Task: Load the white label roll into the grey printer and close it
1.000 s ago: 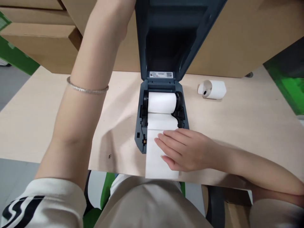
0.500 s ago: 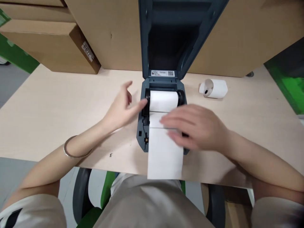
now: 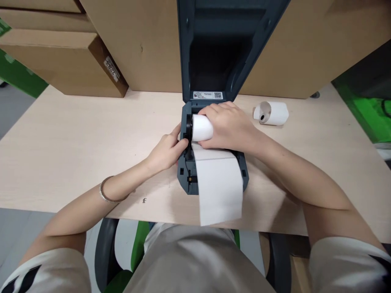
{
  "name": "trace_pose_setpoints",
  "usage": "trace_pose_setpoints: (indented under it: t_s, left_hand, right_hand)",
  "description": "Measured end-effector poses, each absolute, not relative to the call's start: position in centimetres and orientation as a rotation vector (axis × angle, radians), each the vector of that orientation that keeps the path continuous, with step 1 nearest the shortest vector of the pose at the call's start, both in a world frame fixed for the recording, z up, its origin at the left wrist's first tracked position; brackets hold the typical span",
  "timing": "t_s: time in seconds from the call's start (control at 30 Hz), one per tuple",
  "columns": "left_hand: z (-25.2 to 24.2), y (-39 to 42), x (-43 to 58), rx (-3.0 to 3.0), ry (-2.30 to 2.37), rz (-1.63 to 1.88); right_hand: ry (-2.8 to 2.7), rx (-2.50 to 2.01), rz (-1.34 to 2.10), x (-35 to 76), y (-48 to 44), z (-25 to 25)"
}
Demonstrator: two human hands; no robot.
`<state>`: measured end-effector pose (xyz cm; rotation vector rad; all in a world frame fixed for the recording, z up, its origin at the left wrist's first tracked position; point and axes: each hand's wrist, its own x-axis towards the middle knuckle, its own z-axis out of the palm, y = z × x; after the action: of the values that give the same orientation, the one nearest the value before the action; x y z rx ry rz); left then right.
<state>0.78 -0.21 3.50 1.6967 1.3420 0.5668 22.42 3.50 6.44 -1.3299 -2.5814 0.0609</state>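
Note:
A dark blue label printer point(image 3: 186, 183) stands open on the wooden table point(image 3: 76, 138), its lid point(image 3: 220, 44) raised. A white paper roll point(image 3: 201, 127) sits in its bay, and a strip of paper point(image 3: 220, 187) runs out over the table's front edge. My right hand point(image 3: 227, 126) is wrapped over the roll from above. My left hand point(image 3: 166, 150) grips the black roll holder point(image 3: 187, 134) at the left end of the roll with thumb and fingers. A silver bangle point(image 3: 108, 193) is on my left wrist.
A second white paper roll point(image 3: 271, 113) lies on the table right of the printer. Cardboard boxes point(image 3: 70, 61) stand along the back, one at the left with a label. Green floor areas show at both sides. A chair edge point(image 3: 104, 252) is under the table.
My right hand has left the paper strip and moved back onto the roll, closing over it. My left hand has come down from the lid to the roll holder's left side.

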Motion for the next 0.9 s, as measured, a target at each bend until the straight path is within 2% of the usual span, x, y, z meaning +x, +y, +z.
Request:
trace_pose_setpoints:
  t_s: [0.13, 0.37, 0.5, 0.67, 0.9]
  left_hand:
    - [3.4, -0.1, 0.7, 1.714, 1.345, 0.585]
    - [3.2, -0.2, 0.6, 1.733, 1.312, 0.598]
    - [3.0, -0.3, 0.6, 1.718, 1.308, 0.638]
    - [2.9, -0.3, 0.7, 1.703, 1.294, 0.682]
    - [2.9, -0.3, 0.5, 1.723, 1.305, 0.655]
  right_hand:
    - [-2.413, -1.201, -0.081, 23.7, 2.4, 7.3]
    - [-2.075, -1.048, -0.351, 30.5, 1.8, 11.8]
    - [-2.142, -1.228, -0.369, 35.3, 4.0, 12.7]
    - [-2.39, -1.571, -0.229, 36.6, 7.9, 10.0]
    - [-2.626, -1.325, -0.072, 33.3, 10.3, 4.4]
